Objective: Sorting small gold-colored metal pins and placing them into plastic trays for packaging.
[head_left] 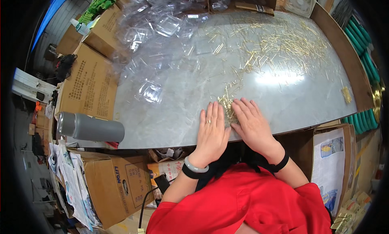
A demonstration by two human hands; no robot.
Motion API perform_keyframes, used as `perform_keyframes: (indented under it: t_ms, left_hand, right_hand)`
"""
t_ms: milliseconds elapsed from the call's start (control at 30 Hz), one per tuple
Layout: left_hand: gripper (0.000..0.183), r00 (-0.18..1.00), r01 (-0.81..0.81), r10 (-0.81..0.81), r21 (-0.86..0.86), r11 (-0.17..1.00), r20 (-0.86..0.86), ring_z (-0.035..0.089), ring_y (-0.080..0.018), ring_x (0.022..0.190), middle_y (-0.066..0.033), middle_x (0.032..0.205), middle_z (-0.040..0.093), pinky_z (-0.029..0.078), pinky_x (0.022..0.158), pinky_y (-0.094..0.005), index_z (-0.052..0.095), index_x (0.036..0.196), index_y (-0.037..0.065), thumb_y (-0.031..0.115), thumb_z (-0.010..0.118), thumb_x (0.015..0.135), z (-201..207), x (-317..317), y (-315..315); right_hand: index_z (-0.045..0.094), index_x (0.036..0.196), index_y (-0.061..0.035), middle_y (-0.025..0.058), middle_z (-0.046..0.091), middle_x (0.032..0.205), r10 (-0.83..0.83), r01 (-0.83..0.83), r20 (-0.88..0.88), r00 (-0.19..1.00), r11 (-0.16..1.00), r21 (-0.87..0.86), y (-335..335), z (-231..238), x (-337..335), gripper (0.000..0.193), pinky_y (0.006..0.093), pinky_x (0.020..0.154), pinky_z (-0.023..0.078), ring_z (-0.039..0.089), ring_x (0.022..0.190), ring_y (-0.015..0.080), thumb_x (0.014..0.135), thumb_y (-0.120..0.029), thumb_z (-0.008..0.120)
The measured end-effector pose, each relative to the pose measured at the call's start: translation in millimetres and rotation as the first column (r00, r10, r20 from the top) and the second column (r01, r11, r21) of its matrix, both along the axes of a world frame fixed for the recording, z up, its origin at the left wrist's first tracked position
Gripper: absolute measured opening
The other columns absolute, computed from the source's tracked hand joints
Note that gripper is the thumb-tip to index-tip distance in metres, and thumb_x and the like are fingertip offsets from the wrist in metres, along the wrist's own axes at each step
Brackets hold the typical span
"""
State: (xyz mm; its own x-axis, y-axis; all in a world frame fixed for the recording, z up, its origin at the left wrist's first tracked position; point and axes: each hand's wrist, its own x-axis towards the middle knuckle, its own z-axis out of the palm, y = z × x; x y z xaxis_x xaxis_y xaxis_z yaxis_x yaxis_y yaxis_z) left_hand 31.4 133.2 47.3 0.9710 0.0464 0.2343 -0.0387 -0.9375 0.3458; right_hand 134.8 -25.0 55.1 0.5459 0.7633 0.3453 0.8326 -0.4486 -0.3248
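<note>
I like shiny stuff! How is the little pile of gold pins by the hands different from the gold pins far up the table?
The little pile of gold pins is small and bunched tight; the far gold pins are many and spread loose. The little pile lies between the left hand and right hand, both flat and touching it; nothing touches the far pins. Both are thin, gold, and lie on the marble table.

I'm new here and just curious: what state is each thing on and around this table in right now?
Left hand: flat, palm down, beside the pin pile.
Right hand: flat, palm down, fingers spread on the pins.
Small pile of gold pins: gathered between the hands.
Loose gold pins: scattered across the far tabletop.
Clear plastic trays: empty, strewn loosely.
Grey flask: lying on its side.
</note>
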Motion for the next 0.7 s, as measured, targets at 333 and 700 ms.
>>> perform_keyframes:
  t_ms: [333,700]
  left_hand:
    - [0.090,0.997,-0.057,0.053,-0.073,0.996,-0.047,0.019,-0.0470,0.151,-0.0305,0.158,0.026,0.017,0.122,-0.0558,0.024,0.153,-0.010,0.028,0.074,0.089,14.5,-18.6,12.9]
    - [0.096,0.997,-0.061,0.063,-0.053,0.997,0.036,0.026,-0.0443,0.147,-0.0190,0.149,0.042,0.019,0.120,-0.0603,0.037,0.151,0.000,0.047,0.080,0.080,-0.7,19.0,2.0]
  right_hand:
    - [0.057,0.133,-0.0066,0.0125,0.058,0.134,0.145,-0.125,-0.125,0.981,0.979,0.158,-23.9,4.8,9.8,0.055,0.0471,0.109,0.041,0.053,0.127,0.0353,0.080,-0.008,0.074]
    - [0.069,0.114,-0.0075,0.0072,0.067,0.110,0.074,-0.075,0.011,0.997,0.980,0.186,-9.9,-0.7,10.6,0.035,0.0389,0.090,0.049,0.061,0.101,0.0283,0.080,-0.002,0.071]
